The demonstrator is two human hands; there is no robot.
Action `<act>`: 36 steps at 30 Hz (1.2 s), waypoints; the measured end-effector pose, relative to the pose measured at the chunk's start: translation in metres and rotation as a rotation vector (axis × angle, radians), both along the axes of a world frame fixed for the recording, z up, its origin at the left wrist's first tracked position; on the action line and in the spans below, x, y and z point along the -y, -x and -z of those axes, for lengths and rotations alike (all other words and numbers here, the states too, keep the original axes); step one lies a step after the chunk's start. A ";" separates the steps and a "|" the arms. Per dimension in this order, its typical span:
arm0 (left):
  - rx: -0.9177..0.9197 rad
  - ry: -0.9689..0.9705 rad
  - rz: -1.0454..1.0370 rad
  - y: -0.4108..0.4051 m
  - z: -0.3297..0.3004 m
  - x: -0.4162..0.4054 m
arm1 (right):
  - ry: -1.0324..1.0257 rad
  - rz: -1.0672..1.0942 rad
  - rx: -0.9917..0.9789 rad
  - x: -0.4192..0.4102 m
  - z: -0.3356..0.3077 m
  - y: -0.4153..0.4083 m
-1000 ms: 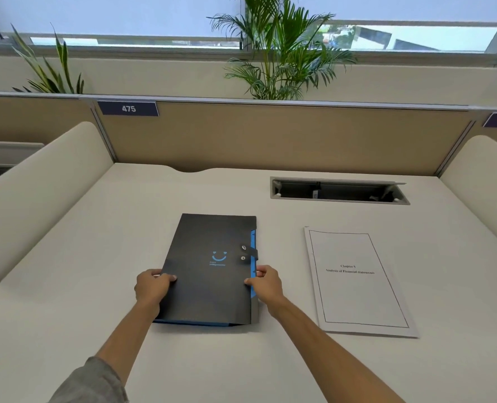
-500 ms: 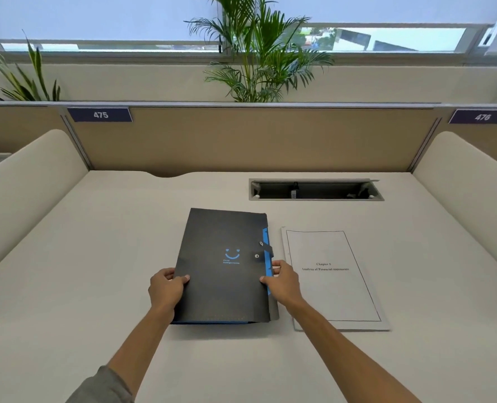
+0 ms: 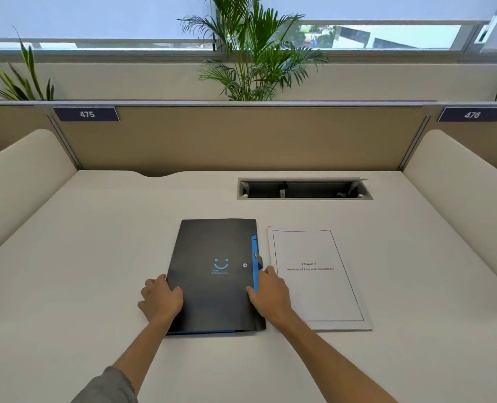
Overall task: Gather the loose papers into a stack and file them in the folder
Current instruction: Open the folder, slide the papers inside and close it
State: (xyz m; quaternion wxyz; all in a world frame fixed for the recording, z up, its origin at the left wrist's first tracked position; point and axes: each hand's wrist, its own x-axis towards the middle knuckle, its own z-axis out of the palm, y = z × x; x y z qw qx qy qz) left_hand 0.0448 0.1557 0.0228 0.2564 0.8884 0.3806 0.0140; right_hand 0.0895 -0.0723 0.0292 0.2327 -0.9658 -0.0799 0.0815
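Black card folder (image 3: 212, 274) lies shut on the cream counter (image 3: 96, 257), left hand (image 3: 161, 298) and right hand (image 3: 270, 292) holding its side edges; white printed papers (image 3: 320, 280) lie just beside

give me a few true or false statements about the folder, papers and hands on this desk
1. The black folder lies closed on the desk. True.
2. The papers lie left of the folder. False: they lie to its right.
3. The left hand rests at the folder's left edge. True.
4. The right hand holds the papers up. False: it is at the folder's right edge; the papers lie flat.
5. The snap strap is fastened. False: it is undone.
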 end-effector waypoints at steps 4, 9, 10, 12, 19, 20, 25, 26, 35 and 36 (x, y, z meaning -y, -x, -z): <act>0.037 -0.096 0.023 -0.001 0.001 0.014 | -0.113 -0.017 0.105 0.018 -0.004 -0.004; 0.185 -0.245 0.132 -0.002 0.000 0.051 | -0.169 0.001 0.186 0.069 -0.006 -0.010; 0.220 -0.250 0.170 -0.002 -0.001 0.060 | -0.151 0.005 0.192 0.081 -0.005 -0.010; 0.305 -0.242 0.276 -0.002 -0.001 0.080 | -0.083 0.005 0.188 0.102 -0.002 -0.011; 0.378 -0.078 0.507 -0.009 0.001 0.156 | 0.165 -0.043 0.102 0.149 0.009 -0.013; 0.345 -0.089 0.519 -0.011 0.002 0.165 | 0.171 -0.052 0.088 0.152 0.010 -0.013; 0.093 -0.178 0.490 -0.019 0.003 0.204 | 0.167 -0.091 0.051 0.158 0.015 -0.014; 0.044 -0.193 0.487 -0.020 0.001 0.210 | 0.164 -0.093 0.053 0.158 0.015 -0.014; 0.050 0.119 0.275 -0.037 -0.002 0.239 | 0.107 -0.106 0.045 0.163 0.018 -0.016; 0.082 0.180 0.256 -0.039 -0.002 0.240 | 0.104 -0.109 0.047 0.164 0.017 -0.017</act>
